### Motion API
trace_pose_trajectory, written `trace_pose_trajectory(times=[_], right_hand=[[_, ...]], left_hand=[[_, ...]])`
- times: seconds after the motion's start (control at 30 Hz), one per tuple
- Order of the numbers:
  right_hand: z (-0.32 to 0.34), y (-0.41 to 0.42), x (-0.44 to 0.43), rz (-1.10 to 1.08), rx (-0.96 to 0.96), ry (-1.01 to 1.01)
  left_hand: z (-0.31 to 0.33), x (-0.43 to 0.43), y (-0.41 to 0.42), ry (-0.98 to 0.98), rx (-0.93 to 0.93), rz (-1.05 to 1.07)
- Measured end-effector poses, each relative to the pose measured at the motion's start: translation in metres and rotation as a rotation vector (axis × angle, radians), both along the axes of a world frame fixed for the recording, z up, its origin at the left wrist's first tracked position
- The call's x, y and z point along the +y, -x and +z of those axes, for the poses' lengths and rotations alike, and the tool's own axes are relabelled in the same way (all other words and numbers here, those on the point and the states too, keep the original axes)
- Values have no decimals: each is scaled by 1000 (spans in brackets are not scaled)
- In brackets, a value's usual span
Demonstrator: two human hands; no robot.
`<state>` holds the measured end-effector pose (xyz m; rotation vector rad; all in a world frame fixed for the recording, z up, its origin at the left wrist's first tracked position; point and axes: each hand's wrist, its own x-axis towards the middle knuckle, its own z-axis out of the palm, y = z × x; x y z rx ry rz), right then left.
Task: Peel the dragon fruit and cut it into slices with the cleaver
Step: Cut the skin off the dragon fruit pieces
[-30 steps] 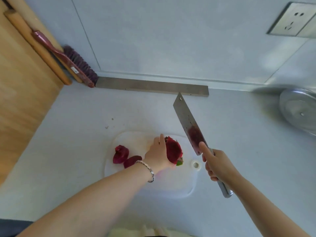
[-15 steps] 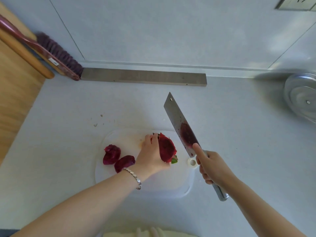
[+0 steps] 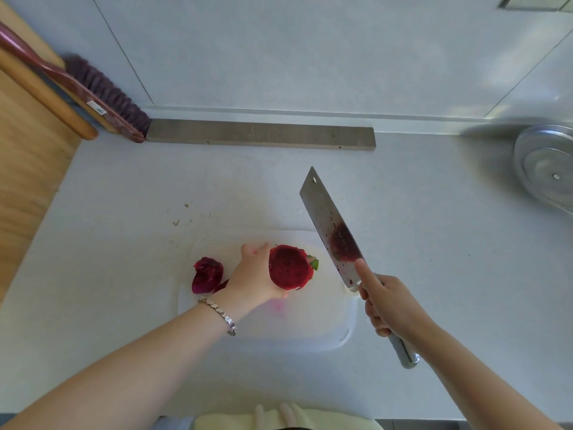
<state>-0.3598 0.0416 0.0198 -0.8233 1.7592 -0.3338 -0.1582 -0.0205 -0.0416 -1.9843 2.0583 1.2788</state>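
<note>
Steadying the dragon fruit (image 3: 290, 268) on the cutting board (image 3: 310, 324) by the counter's (image 3: 124, 274) front edge, the left grip (image 3: 254, 279) holds its skin side, likely firmer than the soft, slippery cut face, while the right grip (image 3: 387, 308) clasps the cleaver (image 3: 331, 225).

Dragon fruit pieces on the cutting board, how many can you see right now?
3. The left hand holds the large piece; a smaller piece lies at the left edge of the cutting board; a third piece peeks out beside the wrist, mostly hidden. More may sit behind the hand.
</note>
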Motion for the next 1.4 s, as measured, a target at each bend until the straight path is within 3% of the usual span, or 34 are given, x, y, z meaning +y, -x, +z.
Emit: trace_pose_trajectory(times=[0.47,0.8,1.4], right_hand=[[21,-12,7,-16,-23,-15],[14,-22,11,51,44,-34],[14,-35,18,151,173,-104]], left_hand=[[-18,8,30,276,290,174],[-17,6,20,213,137,70],[-15,6,23,261,121,77]])
